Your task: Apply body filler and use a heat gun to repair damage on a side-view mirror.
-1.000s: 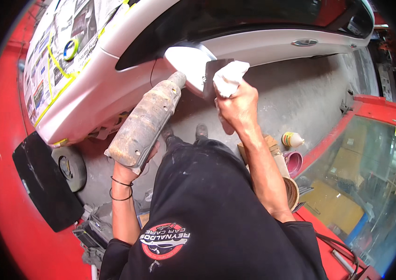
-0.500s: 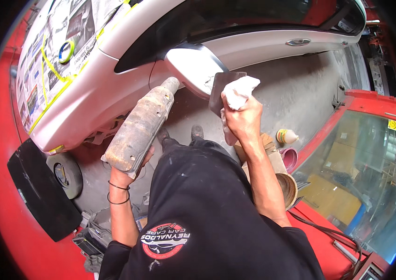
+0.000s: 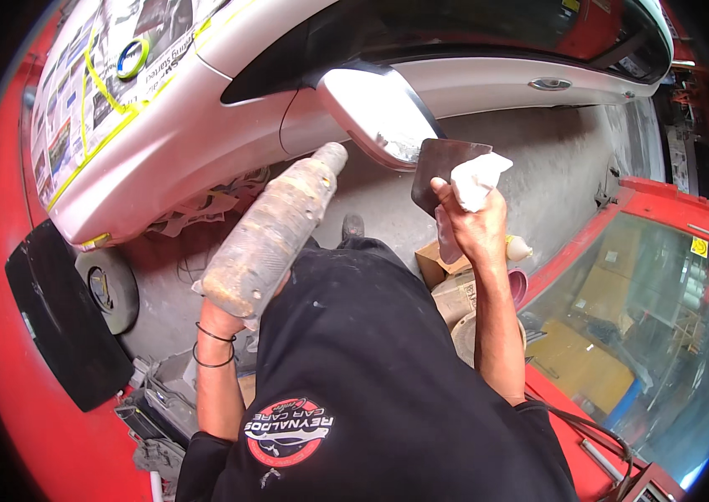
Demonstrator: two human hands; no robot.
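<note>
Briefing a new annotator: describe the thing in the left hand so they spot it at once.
Find the white car across the top, then its side mirror, jutting out at top centre. Below and left of the mirror, the left hand grips a long, rounded canister. Its mottled grey-brown surface and narrow upper neck set it apart from the dark flat plate in the right hand.

grey floor (image 3: 555,159): wheel (image 3: 125,289) at left; cardboard box (image 3: 433,266), pale bottle (image 3: 520,248) at right.

Tape (image 3: 146,56): lay on newspaper (image 3: 57,117).
Wheel (image 3: 123,294): sat beside a black panel (image 3: 66,316).
Bottle (image 3: 520,248): showed near a pink tub (image 3: 521,285).
Glass (image 3: 647,309): had a red frame (image 3: 680,202) and a yellow sticker (image 3: 699,246).
</note>
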